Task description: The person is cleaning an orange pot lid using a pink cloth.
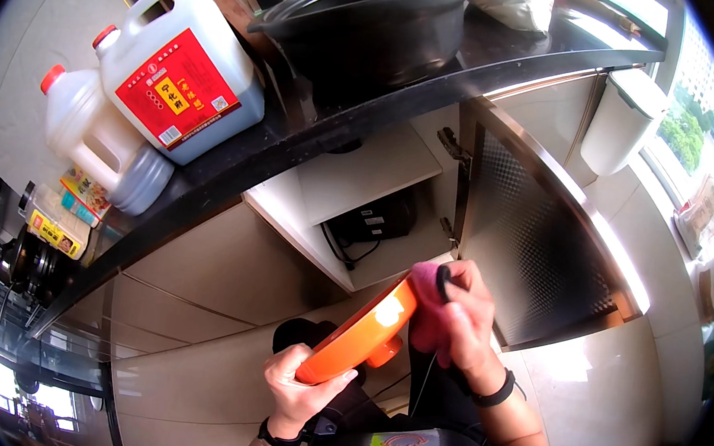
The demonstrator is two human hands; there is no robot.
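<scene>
My left hand grips the lower rim of a glossy orange pot lid, thumb on its outer face. The lid is tilted on edge, and its round knob points down and to the right. Bunched in my right hand is a pink cloth, which touches the lid's upper rim. A small black piece shows at my right fingers; what it is I cannot tell. Beyond my hands, an open cabinet holds a black appliance with a cord on its lower level.
The cabinet door stands swung out on the right. On the dark countertop are a large black pot, a white jug with a red label, a second plastic jug and seasoning containers. A white bin hangs near the window.
</scene>
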